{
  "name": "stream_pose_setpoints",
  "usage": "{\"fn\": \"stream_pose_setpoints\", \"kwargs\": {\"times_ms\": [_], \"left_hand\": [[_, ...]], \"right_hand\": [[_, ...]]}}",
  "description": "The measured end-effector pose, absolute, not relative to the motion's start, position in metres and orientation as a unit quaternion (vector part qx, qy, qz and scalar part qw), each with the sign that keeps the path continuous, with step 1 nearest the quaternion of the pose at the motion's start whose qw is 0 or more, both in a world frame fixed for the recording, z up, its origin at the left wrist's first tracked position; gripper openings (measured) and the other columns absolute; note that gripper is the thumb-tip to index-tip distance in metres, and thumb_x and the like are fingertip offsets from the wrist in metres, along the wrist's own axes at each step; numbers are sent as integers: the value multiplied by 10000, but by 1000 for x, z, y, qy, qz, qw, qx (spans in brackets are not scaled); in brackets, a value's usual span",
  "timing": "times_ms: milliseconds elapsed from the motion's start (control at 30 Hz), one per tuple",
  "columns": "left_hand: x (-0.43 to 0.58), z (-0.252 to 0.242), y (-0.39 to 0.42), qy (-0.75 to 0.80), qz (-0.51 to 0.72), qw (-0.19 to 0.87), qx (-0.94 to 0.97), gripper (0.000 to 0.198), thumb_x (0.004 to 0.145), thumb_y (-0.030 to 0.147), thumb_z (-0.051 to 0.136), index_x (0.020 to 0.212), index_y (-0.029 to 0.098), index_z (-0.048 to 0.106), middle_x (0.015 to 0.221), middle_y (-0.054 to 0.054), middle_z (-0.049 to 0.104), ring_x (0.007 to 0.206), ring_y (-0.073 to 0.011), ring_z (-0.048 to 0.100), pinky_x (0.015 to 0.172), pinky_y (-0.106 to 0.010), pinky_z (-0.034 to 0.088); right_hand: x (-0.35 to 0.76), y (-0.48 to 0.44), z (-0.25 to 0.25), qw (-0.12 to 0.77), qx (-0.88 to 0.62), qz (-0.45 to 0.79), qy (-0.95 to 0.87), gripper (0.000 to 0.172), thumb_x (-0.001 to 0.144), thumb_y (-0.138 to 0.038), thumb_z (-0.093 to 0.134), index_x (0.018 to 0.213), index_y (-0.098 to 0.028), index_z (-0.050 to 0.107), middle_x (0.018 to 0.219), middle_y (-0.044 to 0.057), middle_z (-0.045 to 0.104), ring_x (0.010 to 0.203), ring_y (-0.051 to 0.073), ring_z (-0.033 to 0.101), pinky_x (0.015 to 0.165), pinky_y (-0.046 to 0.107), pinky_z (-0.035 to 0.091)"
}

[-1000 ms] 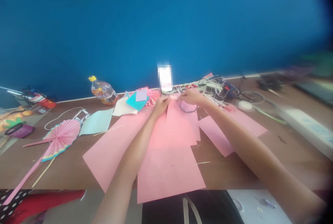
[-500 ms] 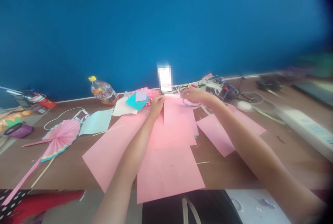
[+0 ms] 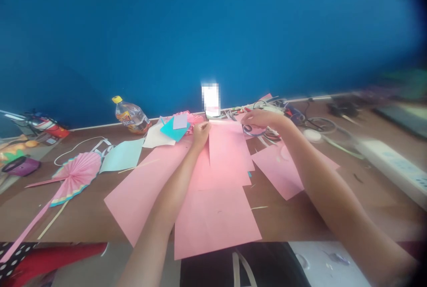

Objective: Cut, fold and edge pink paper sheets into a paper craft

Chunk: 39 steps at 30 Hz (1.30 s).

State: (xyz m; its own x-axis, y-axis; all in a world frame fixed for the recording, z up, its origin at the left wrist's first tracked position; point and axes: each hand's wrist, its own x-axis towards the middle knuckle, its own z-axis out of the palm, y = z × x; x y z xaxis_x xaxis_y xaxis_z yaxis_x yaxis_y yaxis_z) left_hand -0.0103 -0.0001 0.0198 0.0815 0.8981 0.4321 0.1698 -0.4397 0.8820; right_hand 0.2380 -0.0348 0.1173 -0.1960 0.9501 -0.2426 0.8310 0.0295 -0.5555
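Observation:
My left hand (image 3: 201, 134) pinches the upper left corner of a pink sheet of paper (image 3: 228, 145), with its fingers closed. A pale narrow strip (image 3: 219, 123) runs along the top edge of that sheet. Just right of the sheet's top corner is my right hand (image 3: 262, 119), its fingers bent and pointing left. A dark-rimmed ring (image 3: 247, 129) shows at its fingertips; what these fingers grip is too blurred to name. Under the held sheet lie more pink sheets (image 3: 216, 225), overlapping down to the table's front edge.
Pink folded fan (image 3: 77, 173), light blue sheet (image 3: 122, 156) and drink bottle (image 3: 131, 117) are at left. A bright phone-like screen (image 3: 211, 100) stands by the blue wall. Cords and paper scraps (image 3: 275, 109) clutter the back right, near a white power strip (image 3: 393, 162).
My right hand has moved right, away from the pale strip at the sheet's top edge. My left hand keeps its pinch at the corner. The view has shifted slightly.

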Motion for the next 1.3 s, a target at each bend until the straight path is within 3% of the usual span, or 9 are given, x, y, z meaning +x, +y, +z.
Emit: {"fn": "stream_pose_setpoints", "kwargs": {"times_ms": [233,467,600,733,967,1300], "left_hand": [[-5,22,-5,467,479,215,711,325,786,256,493,526,164,321,524,36,249,546,-86,278,542,-268,164],[-8,25,-4,390,528,335,676,335,816,339,532,552,159,432,537,35,315,541,-89,280,528,-249,197],[-8,20,2,374,541,404,636,237,789,383,588,764,151,628,650,9,536,601,-103,438,571,-221,326],[-9,12,10,384,536,439,610,313,770,398,608,945,145,664,841,-48,659,741,-142,573,679,-244,433],[-12,5,16,396,553,459,572,344,763,403,611,988,147,656,888,-62,668,791,-160,607,697,-271,467],[-8,10,11,394,576,470,540,261,753,378,626,887,155,657,854,-51,650,778,-151,582,705,-271,454]], "right_hand": [[251,-27,107,114,-616,367,-688,262,793,-423,566,692,-182,574,498,-21,419,435,92,338,471,254,294],[255,-24,107,142,-606,344,-703,298,784,-467,568,679,-190,603,492,-10,480,455,111,399,508,259,346],[257,-24,107,153,-618,343,-691,310,781,-496,579,769,-192,641,488,-15,487,459,117,417,527,262,354],[257,-24,106,164,-618,345,-687,332,796,-478,584,904,-175,665,468,-21,457,435,111,384,510,267,325],[253,-23,109,161,-636,329,-679,429,807,-464,587,1142,-197,614,467,-47,474,425,109,398,513,252,337],[255,-23,107,180,-632,298,-692,400,767,-504,610,1002,-190,687,447,-47,463,430,99,413,497,235,344]]}}
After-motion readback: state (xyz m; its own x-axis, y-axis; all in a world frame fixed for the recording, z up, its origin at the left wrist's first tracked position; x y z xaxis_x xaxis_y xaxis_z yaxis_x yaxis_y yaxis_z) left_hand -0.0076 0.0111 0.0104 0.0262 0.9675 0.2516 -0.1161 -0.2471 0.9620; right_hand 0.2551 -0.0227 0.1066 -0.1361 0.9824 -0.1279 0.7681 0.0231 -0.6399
